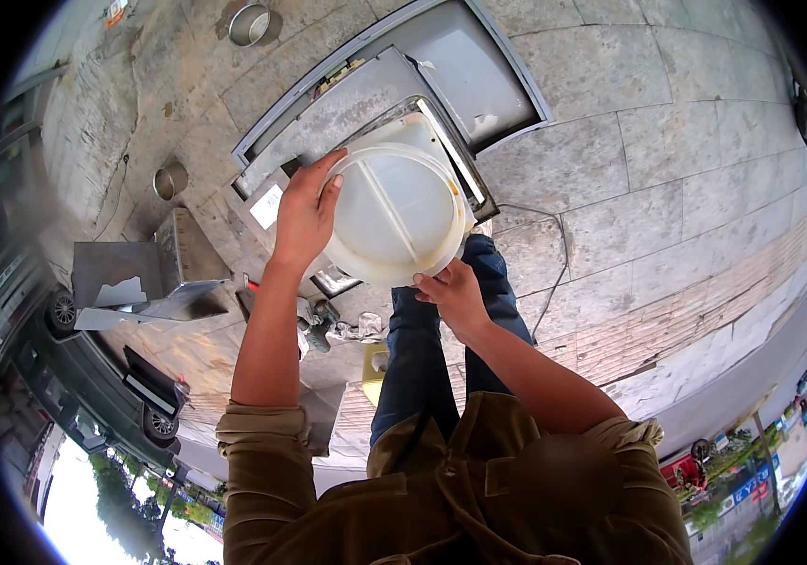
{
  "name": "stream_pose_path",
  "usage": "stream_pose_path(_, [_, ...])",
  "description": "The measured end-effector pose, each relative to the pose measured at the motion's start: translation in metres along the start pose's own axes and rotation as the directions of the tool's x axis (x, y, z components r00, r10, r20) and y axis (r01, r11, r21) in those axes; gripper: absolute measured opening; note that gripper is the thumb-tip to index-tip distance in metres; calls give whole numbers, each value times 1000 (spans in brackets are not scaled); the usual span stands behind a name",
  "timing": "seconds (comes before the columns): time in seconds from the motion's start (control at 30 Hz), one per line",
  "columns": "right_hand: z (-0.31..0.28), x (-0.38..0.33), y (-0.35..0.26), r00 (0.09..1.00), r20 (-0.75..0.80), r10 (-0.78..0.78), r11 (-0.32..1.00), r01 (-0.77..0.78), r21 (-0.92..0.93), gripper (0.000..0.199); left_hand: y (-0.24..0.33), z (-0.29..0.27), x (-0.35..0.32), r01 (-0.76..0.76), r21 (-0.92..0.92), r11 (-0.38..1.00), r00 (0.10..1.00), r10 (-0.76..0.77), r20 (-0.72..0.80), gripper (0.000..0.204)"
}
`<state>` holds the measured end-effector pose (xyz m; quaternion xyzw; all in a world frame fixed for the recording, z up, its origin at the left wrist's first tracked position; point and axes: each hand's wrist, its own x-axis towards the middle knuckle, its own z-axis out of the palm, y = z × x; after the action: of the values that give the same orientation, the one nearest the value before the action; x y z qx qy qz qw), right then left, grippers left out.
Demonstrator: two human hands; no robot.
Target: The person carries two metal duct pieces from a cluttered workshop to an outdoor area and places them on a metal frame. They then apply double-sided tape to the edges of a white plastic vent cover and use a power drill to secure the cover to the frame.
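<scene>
Over metal box (328, 118) | left hand (304, 212), right hand (452, 294) grip white bucket (394, 212)

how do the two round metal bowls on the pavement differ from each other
The upper metal bowl sits at the top edge of the view, on stone slabs beyond the grey metal cabinet, and shows a wide open mouth. The lower metal bowl lies left of the cabinet, nearer the left hand, and looks smaller. Both are round, shiny and apparently empty.
</scene>
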<state>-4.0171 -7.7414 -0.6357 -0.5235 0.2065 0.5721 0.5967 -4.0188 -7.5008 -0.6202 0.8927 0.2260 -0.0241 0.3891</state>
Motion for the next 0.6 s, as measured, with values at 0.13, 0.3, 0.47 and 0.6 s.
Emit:
stream_pose_path(0.13, [3,7,-1,998,-59,-29,999,31,42,22,-6,6,1,65,-26,998,998,-65,8,31])
stream_pose_path(0.3, [2,5,-6,994,-94,-55,996,61,64,18,-16,14,-5,90,-88,992,995,-93,-30,30])
stream_pose_path(0.47, [-2,8,-8,994,-84,-71,997,73,17,20,-25,18,-5,64,-104,992,997,-68,-40,31])
stream_pose_path(0.6, [-3,12,-7,993,-106,-60,997,65,47,21,-19,16,1,120,-91,989,993,-119,17,30])
